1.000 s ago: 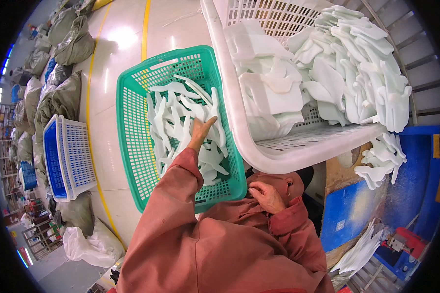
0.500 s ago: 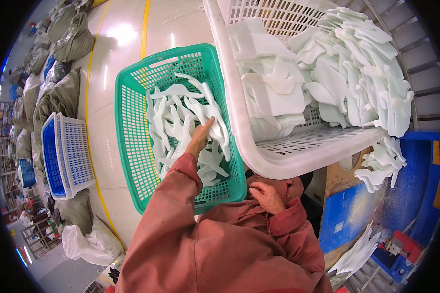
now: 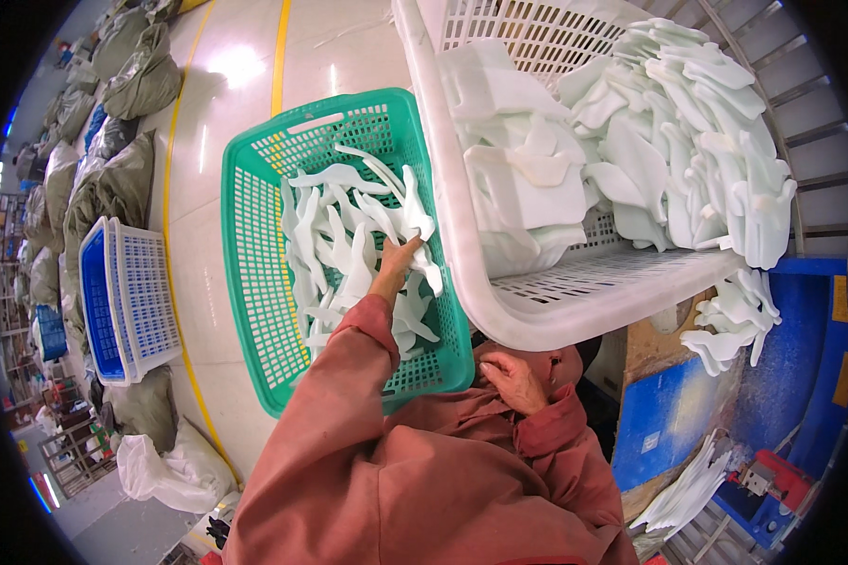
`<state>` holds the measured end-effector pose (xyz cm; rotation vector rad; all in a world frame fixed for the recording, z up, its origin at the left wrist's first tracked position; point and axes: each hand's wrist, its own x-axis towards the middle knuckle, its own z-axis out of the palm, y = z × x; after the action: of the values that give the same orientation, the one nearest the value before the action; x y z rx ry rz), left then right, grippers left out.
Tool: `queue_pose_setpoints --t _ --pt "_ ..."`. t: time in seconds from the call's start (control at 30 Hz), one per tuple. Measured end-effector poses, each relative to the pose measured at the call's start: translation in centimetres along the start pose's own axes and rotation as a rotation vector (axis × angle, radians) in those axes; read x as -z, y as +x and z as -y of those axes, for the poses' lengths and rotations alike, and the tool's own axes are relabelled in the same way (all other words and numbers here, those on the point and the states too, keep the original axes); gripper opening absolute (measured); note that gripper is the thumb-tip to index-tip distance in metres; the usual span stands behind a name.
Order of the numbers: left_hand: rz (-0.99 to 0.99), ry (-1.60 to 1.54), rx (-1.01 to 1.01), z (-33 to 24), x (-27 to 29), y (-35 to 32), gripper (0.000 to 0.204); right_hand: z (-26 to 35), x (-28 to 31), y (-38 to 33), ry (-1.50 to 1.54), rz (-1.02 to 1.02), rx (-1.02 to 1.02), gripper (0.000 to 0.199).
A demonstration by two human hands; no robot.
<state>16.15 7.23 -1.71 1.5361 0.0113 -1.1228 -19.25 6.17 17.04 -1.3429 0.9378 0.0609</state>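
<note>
My left hand (image 3: 399, 262) reaches into a green plastic basket (image 3: 238, 282) and pinches the lower part of a white, curved foam-like piece (image 3: 413, 209) near the basket's right wall. More white pieces (image 3: 341, 247) of irregular, pointed shape lie in a loose heap around and under that hand. My right hand (image 3: 515, 381) rests on my lap beside the basket's near right corner. It holds nothing that shows, and its fingers lie loosely bent against the cloth.
A large white basket (image 3: 537, 325) at the upper right holds stacked flat white pieces (image 3: 523, 174) and a big pile (image 3: 678, 141). Below it stand blue panels (image 3: 669, 414) and a red device (image 3: 777, 476). Nested baskets (image 3: 151, 292) and sacks (image 3: 141, 75) line the left.
My left hand has shifted slightly right and closed on one white piece. The piece's upper end now stands raised and turned. My right hand has stayed in place.
</note>
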Motion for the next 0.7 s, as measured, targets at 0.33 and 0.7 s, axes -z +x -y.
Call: queue_pose_setpoints --t 0.33,0.7 --pt "0.049 0.027 0.153 0.0 0.5 -1.9 0.076 -0.2 -0.2 0.1 0.093 -0.025 0.015 0.027" --pt "0.161 0.051 0.168 -0.8 -0.1 -2.0 0.066 -0.6 -0.1 0.1 0.127 -0.018 0.028 0.029"
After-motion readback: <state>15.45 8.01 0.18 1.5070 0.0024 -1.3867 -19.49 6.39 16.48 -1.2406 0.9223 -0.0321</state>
